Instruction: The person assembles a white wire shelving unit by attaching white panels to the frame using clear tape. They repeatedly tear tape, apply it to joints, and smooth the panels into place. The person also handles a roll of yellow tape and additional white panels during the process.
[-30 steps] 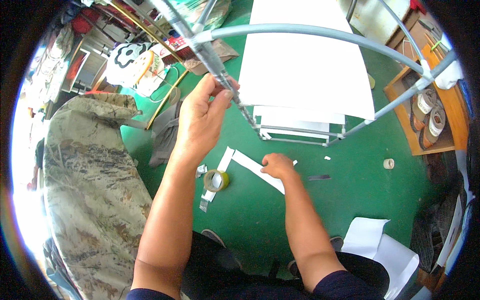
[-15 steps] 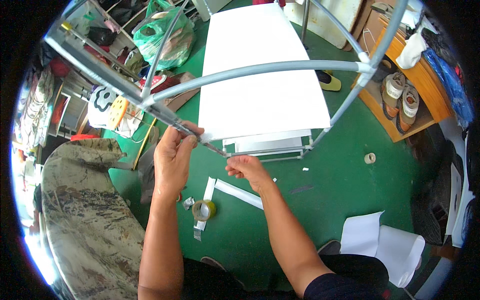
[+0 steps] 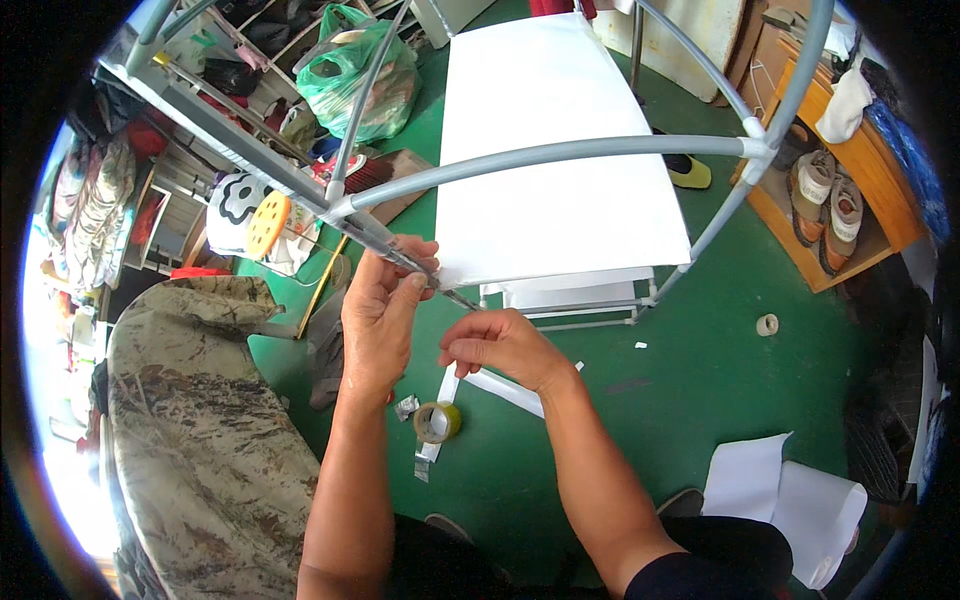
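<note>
My left hand (image 3: 380, 320) is wrapped round a grey metal tube (image 3: 372, 240), thumb on top, near the lower end of the frame's left side. Shiny silvery wrapping shows on the tube beside these fingers. My right hand (image 3: 508, 348) hovers just below and right of the tube's end, apart from it. Its fingers are curled in; whatever lies between them is hidden. Beyond both hands, a white sheet (image 3: 560, 180) stretches within the grey tube frame. A curved grey crossbar (image 3: 550, 157) passes above it, meeting white joints at each side.
On the green floor lie a tape roll (image 3: 437, 423), white strips (image 3: 505, 390), a small pale roll (image 3: 767, 324) and white sheets (image 3: 745, 475). A camouflage-covered seat (image 3: 190, 420) stands at left. A wooden shelf (image 3: 800, 240) with shoes is at right; a green plastic bag (image 3: 360, 80) sits behind.
The view has shifted, so the scene sits farther right. My right hand has drawn slightly down and left from the tube's end, fingers curling more. My left hand keeps its hold.
</note>
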The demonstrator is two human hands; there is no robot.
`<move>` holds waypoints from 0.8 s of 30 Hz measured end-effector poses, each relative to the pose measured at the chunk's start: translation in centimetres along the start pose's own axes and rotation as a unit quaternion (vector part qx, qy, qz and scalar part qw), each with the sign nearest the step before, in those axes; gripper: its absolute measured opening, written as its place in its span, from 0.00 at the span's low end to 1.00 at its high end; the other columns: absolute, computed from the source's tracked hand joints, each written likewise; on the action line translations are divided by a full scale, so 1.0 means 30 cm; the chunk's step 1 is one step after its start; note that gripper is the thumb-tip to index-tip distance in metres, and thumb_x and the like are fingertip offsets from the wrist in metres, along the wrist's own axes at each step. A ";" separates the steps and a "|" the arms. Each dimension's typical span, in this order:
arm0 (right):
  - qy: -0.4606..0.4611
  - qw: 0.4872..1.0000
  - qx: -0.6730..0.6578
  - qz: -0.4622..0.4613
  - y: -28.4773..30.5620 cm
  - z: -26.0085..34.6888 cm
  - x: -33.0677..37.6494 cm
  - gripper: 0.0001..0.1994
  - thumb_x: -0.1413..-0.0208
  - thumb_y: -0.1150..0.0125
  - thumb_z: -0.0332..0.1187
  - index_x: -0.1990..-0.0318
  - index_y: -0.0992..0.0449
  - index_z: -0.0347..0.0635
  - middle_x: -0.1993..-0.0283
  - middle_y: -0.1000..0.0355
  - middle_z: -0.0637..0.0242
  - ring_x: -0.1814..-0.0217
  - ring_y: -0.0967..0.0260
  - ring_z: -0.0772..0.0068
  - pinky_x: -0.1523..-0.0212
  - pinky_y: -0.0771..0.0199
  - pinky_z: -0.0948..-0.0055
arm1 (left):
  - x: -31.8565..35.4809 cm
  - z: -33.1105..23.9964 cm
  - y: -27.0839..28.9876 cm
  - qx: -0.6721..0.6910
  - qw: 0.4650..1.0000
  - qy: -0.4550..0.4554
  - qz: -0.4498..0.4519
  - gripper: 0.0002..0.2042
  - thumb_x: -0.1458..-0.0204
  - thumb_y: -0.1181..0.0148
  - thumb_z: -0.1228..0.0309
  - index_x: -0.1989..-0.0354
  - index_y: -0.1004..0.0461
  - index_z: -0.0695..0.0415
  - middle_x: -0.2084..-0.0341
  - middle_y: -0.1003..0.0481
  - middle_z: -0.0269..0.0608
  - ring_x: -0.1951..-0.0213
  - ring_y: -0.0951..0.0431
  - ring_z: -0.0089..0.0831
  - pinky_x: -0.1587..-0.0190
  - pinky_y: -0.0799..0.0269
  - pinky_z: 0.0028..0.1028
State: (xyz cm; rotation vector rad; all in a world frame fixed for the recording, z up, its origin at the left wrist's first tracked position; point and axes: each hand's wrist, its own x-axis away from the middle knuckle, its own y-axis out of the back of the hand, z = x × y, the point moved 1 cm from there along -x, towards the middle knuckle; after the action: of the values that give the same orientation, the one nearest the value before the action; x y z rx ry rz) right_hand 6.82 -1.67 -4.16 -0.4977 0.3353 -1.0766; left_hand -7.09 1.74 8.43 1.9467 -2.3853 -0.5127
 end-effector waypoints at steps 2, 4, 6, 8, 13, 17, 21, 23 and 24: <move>0.026 0.999 -0.033 0.021 -0.054 0.035 0.007 0.08 0.38 0.34 0.31 0.57 0.20 0.34 0.60 0.19 0.61 0.65 0.23 0.76 0.61 0.21 0.75 | 0.001 0.015 0.028 0.006 1.000 -0.016 -0.005 0.12 0.37 0.50 0.81 0.47 0.28 0.60 0.55 0.21 0.37 0.56 0.23 0.22 0.51 0.26 0.26; 0.087 0.994 -0.064 -0.004 -0.105 0.089 0.009 0.08 0.39 0.34 0.28 0.56 0.20 0.34 0.61 0.19 0.62 0.66 0.23 0.77 0.62 0.21 0.76 | 0.002 0.011 0.047 -0.001 1.000 -0.015 -0.003 0.11 0.36 0.50 0.81 0.47 0.28 0.60 0.54 0.21 0.37 0.55 0.23 0.22 0.50 0.26 0.26; 0.159 0.984 -0.048 -0.069 -0.137 0.129 0.004 0.09 0.39 0.34 0.26 0.53 0.21 0.34 0.61 0.20 0.64 0.66 0.23 0.78 0.63 0.21 0.78 | -0.001 0.008 0.047 0.011 1.000 -0.012 -0.009 0.11 0.36 0.49 0.80 0.47 0.28 0.60 0.54 0.21 0.38 0.55 0.23 0.21 0.50 0.26 0.26; 0.240 0.956 0.011 -0.170 -0.157 0.156 -0.012 0.11 0.40 0.34 0.24 0.50 0.22 0.35 0.59 0.21 0.66 0.66 0.24 0.79 0.65 0.22 0.81 | 0.001 0.005 0.037 0.038 0.999 -0.005 -0.023 0.10 0.35 0.49 0.79 0.48 0.28 0.60 0.53 0.21 0.38 0.55 0.23 0.21 0.51 0.25 0.26; 0.301 0.899 0.185 -0.261 -0.187 0.181 -0.028 0.25 0.44 0.35 0.20 0.38 0.32 0.34 0.48 0.27 0.55 0.67 0.24 0.74 0.67 0.22 0.74 | 0.000 0.013 0.045 0.012 1.000 -0.027 -0.011 0.10 0.35 0.48 0.78 0.47 0.28 0.59 0.53 0.21 0.38 0.55 0.23 0.21 0.51 0.25 0.26; 0.270 0.901 0.240 -0.240 -0.194 0.167 -0.028 0.23 0.46 0.34 0.19 0.42 0.29 0.33 0.50 0.28 0.53 0.66 0.22 0.67 0.67 0.22 0.70 | 0.001 -0.011 0.048 -0.024 1.000 -0.018 -0.009 0.11 0.34 0.48 0.77 0.46 0.28 0.59 0.53 0.21 0.38 0.55 0.22 0.22 0.51 0.25 0.26; 0.295 0.883 0.261 -0.255 -0.192 0.159 -0.032 0.19 0.46 0.35 0.19 0.45 0.27 0.34 0.51 0.27 0.54 0.66 0.22 0.64 0.66 0.22 0.69 | -0.003 -0.031 0.032 0.041 0.997 -0.050 -0.040 0.12 0.34 0.48 0.77 0.44 0.29 0.60 0.54 0.21 0.38 0.54 0.22 0.23 0.51 0.25 0.26; 0.293 0.879 0.269 -0.262 -0.193 0.166 -0.031 0.18 0.46 0.35 0.19 0.47 0.26 0.35 0.50 0.27 0.54 0.66 0.22 0.63 0.65 0.22 0.68 | -0.007 -0.047 0.033 0.039 0.997 -0.054 -0.048 0.13 0.34 0.49 0.77 0.43 0.29 0.61 0.54 0.21 0.38 0.54 0.22 0.24 0.52 0.25 0.26; 0.295 0.875 0.276 -0.265 -0.195 0.165 -0.031 0.17 0.46 0.35 0.19 0.47 0.26 0.35 0.51 0.27 0.54 0.66 0.22 0.62 0.65 0.22 0.67 | -0.006 -0.047 0.036 0.038 0.997 -0.051 -0.047 0.13 0.34 0.49 0.77 0.42 0.29 0.61 0.54 0.21 0.38 0.54 0.22 0.24 0.52 0.25 0.26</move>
State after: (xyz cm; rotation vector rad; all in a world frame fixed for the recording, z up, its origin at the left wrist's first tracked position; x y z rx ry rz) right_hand 4.46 -1.96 3.18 0.2973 0.4112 -1.7881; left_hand -7.76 1.76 10.09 2.1227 -2.4170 -0.5465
